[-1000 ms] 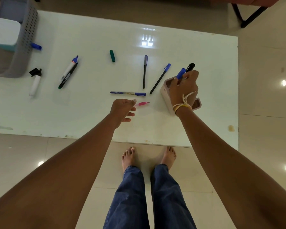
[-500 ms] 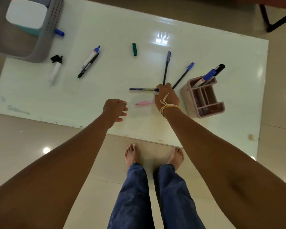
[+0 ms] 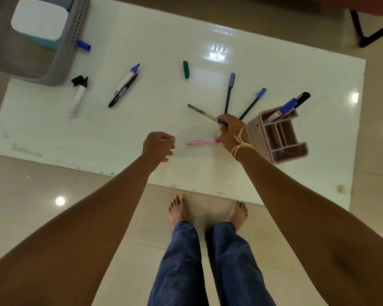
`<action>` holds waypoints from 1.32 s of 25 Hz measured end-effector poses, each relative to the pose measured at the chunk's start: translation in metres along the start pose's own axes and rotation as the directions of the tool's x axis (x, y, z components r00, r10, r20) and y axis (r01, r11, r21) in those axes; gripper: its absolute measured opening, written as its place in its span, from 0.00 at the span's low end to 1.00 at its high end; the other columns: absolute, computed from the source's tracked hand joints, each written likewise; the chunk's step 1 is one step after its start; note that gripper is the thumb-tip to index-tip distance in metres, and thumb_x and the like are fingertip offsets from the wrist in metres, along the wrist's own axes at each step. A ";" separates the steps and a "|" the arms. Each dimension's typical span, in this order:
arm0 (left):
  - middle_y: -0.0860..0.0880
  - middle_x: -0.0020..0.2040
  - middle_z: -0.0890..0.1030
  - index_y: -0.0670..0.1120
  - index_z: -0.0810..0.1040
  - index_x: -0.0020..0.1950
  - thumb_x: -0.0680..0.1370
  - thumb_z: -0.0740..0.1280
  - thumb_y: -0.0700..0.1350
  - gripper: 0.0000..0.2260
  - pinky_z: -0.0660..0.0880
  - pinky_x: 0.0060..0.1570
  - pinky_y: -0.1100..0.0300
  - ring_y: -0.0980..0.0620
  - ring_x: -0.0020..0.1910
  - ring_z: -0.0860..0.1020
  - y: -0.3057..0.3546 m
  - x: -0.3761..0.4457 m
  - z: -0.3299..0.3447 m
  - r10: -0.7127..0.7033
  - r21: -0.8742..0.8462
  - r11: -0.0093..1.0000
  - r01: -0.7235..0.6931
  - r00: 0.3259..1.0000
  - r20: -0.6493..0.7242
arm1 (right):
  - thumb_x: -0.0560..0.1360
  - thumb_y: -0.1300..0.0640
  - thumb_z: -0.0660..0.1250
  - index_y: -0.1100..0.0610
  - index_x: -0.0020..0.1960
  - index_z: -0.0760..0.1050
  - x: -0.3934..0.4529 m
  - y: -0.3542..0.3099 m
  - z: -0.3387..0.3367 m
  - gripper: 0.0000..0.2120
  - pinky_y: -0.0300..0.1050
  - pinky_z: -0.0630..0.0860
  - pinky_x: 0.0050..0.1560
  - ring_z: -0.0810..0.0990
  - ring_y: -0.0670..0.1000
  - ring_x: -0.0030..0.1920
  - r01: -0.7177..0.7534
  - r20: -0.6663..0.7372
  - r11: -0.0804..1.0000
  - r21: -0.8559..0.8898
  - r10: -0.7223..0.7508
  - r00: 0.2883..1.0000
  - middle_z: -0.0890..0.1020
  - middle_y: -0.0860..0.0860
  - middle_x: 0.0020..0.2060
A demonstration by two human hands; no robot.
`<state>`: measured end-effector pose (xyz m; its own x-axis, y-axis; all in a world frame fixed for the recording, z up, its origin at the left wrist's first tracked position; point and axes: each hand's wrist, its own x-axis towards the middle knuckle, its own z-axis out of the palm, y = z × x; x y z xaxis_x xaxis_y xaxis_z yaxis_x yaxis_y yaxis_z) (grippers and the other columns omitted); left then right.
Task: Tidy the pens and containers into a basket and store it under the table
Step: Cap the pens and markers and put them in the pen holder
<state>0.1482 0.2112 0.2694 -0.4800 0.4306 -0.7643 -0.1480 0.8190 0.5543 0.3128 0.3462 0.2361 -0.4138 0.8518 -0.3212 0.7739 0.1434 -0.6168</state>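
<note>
My right hand (image 3: pixel 231 131) grips the blue end of a clear blue pen (image 3: pixel 202 113), lifted and angled up-left over the white table (image 3: pixel 142 129). A pink pen (image 3: pixel 202 142) lies just below that hand. My left hand (image 3: pixel 158 146) hovers loosely curled with nothing in it, left of the pink pen. A pink divided pen holder (image 3: pixel 279 138) stands to the right with a blue marker (image 3: pixel 284 109) and a black marker (image 3: pixel 301 98) in it. Two dark pens (image 3: pixel 229 91) (image 3: pixel 253 103) lie above my right hand. The grey basket (image 3: pixel 69 40) sits at the far left corner.
In the basket stands a white and teal container (image 3: pixel 39 21). Loose on the table are a blue cap (image 3: pixel 83 45), a green cap (image 3: pixel 186 69), a white marker with black cap (image 3: pixel 78 96), and a blue-capped marker beside a black one (image 3: pixel 124 85). A dark chair leg (image 3: pixel 363 36) stands beyond the table.
My right hand left the markers in the pink holder, reached left to the clear blue pen and lifted it off the table. The left hand has curled slightly.
</note>
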 end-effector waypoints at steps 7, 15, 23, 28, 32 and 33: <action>0.41 0.41 0.76 0.37 0.73 0.53 0.80 0.63 0.36 0.04 0.79 0.46 0.53 0.44 0.42 0.78 0.020 -0.005 0.039 -0.240 -0.272 0.919 0.285 0.953 0.187 | 0.74 0.60 0.63 0.58 0.53 0.76 -0.024 0.034 0.005 0.09 0.52 0.76 0.46 0.76 0.56 0.48 0.350 0.100 0.832 -0.430 -0.341 0.935 0.78 0.55 0.48; 0.42 0.43 0.77 0.42 0.75 0.48 0.80 0.58 0.34 0.07 0.78 0.47 0.55 0.48 0.39 0.77 0.025 -0.009 0.050 -0.247 -0.356 0.889 0.289 0.956 0.161 | 0.77 0.58 0.65 0.58 0.55 0.76 -0.034 0.028 0.009 0.08 0.51 0.76 0.48 0.76 0.56 0.50 0.286 0.181 0.870 -0.402 -0.231 0.956 0.78 0.56 0.49; 0.42 0.46 0.78 0.38 0.70 0.68 0.82 0.57 0.36 0.15 0.76 0.52 0.51 0.44 0.48 0.79 0.026 -0.024 0.067 -0.242 -0.365 0.887 0.284 0.957 0.157 | 0.80 0.56 0.60 0.60 0.57 0.78 -0.040 0.024 -0.012 0.12 0.47 0.73 0.52 0.77 0.57 0.51 0.034 0.282 0.981 -0.191 0.022 0.959 0.78 0.59 0.51; 0.40 0.58 0.77 0.44 0.64 0.74 0.81 0.63 0.40 0.22 0.78 0.53 0.51 0.41 0.53 0.80 0.018 -0.034 0.077 -0.188 -0.413 0.874 0.254 0.963 0.194 | 0.79 0.61 0.63 0.68 0.55 0.79 -0.058 0.030 -0.018 0.11 0.51 0.82 0.50 0.80 0.51 0.34 -0.300 0.366 0.914 0.275 0.189 0.911 0.81 0.56 0.35; 0.43 0.59 0.79 0.51 0.60 0.76 0.80 0.65 0.42 0.26 0.78 0.54 0.48 0.40 0.54 0.81 0.006 -0.048 0.075 -0.119 -0.612 0.761 0.213 0.974 0.191 | 0.78 0.66 0.63 0.70 0.60 0.75 -0.077 0.029 -0.040 0.12 0.44 0.81 0.43 0.77 0.50 0.34 -0.455 0.573 0.764 0.457 0.139 0.808 0.78 0.55 0.38; 0.43 0.58 0.80 0.51 0.62 0.75 0.80 0.65 0.42 0.25 0.78 0.54 0.49 0.40 0.54 0.81 0.003 -0.055 0.077 -0.095 -0.627 0.755 0.193 0.978 0.187 | 0.78 0.66 0.63 0.70 0.60 0.75 -0.084 0.032 -0.049 0.12 0.43 0.81 0.42 0.77 0.50 0.34 -0.466 0.592 0.753 0.465 0.127 0.796 0.78 0.55 0.38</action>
<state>0.2403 0.2193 0.2882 -0.2937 0.4145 -0.8614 -0.7463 0.4636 0.4776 0.3958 0.3038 0.2792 -0.5150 0.3978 -0.7592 0.5527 -0.5229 -0.6489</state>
